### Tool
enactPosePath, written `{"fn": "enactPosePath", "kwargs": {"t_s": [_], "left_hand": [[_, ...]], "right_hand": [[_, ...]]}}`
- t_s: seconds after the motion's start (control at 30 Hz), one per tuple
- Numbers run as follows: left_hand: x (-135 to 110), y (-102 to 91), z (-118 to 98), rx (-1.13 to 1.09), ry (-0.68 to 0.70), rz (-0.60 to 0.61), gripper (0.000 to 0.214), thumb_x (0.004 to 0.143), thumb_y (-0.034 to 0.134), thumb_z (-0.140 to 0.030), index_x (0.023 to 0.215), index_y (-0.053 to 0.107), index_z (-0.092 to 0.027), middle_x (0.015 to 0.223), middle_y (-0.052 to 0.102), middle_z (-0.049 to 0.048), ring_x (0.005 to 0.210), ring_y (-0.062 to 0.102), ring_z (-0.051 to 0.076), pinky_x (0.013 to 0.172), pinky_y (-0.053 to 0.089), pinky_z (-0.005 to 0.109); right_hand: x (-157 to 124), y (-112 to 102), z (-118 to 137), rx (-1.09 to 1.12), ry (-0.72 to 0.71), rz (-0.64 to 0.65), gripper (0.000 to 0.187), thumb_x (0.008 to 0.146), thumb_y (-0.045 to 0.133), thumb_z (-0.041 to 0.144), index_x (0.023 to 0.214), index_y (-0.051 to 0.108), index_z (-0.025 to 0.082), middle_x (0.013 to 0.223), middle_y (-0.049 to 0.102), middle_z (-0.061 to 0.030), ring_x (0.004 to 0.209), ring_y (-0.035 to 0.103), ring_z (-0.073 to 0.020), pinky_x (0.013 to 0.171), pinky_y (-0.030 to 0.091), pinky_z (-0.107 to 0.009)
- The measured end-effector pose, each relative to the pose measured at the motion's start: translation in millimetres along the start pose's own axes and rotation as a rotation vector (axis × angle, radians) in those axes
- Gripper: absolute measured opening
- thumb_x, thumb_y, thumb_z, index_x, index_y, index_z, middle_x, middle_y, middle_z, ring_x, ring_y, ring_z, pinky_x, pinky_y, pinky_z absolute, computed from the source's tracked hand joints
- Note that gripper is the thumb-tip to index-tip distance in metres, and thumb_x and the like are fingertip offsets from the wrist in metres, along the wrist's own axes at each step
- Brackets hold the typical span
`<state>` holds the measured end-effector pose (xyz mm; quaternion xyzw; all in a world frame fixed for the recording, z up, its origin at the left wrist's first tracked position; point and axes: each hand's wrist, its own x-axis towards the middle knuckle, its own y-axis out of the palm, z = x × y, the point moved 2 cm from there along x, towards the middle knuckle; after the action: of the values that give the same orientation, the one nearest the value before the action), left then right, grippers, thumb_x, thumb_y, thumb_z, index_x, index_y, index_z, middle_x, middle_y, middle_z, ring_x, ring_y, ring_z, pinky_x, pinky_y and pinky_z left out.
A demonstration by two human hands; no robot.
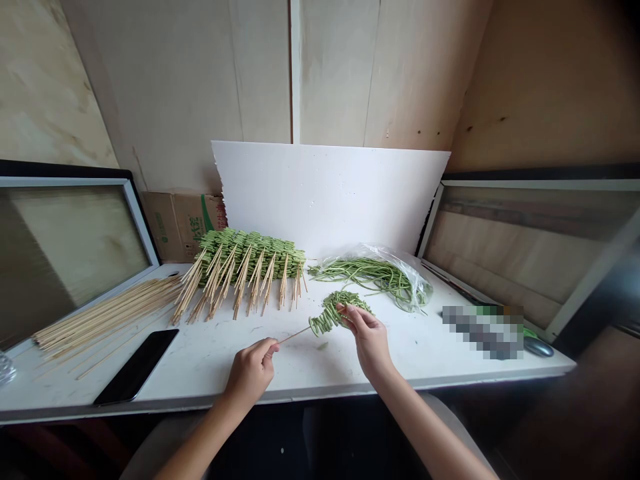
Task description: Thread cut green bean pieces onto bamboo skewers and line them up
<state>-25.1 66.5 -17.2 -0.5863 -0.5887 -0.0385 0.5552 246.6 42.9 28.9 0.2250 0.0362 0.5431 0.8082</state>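
Observation:
My left hand (253, 369) is closed in a pinch on the near end of a thin bamboo skewer (294, 335). The skewer's far end carries a folded green long bean (325, 320). My right hand (367, 337) is closed on that folded bean, fingers pressing it at the skewer's tip. Both hands hover just above the white tabletop (210, 363), near its front edge.
A stack of finished bean skewers (245, 263) lies at the back centre. Loose bare skewers (107, 313) fan out at the left, with a black phone (137, 365) near the front. A clear bag of long beans (380, 275) sits to the right. A white board (325, 197) leans behind.

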Motion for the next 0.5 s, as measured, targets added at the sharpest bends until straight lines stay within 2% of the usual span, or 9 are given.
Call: {"fn": "enactPosePath", "kwargs": {"t_s": [0.37,0.5], "left_hand": [[-2,1.2,1,0.040,0.059,-0.040,0.026,0.095,0.044,-0.010,0.089,0.067,-0.021,0.080,0.078,0.0022,0.070,0.075,0.018,0.063,0.053,0.025],[-2,2.0,-1,0.037,0.056,-0.036,0.027,0.095,0.044,-0.010,0.088,0.067,-0.021,0.079,0.077,0.0019,0.068,0.074,0.018,0.062,0.052,0.025]], "right_hand": [[-4,2,-10,0.081,0.046,-0.024,0.032,0.073,0.087,0.048,0.084,0.079,0.020,0.097,0.080,-0.0096,0.113,0.070,-0.0310,0.097,0.058,-0.044],[-6,4,-17,0.074,0.054,-0.039,0.031,0.070,0.089,0.047,0.081,0.079,0.020,0.091,0.078,-0.0075,0.104,0.071,-0.0279,0.094,0.060,-0.043]]}}
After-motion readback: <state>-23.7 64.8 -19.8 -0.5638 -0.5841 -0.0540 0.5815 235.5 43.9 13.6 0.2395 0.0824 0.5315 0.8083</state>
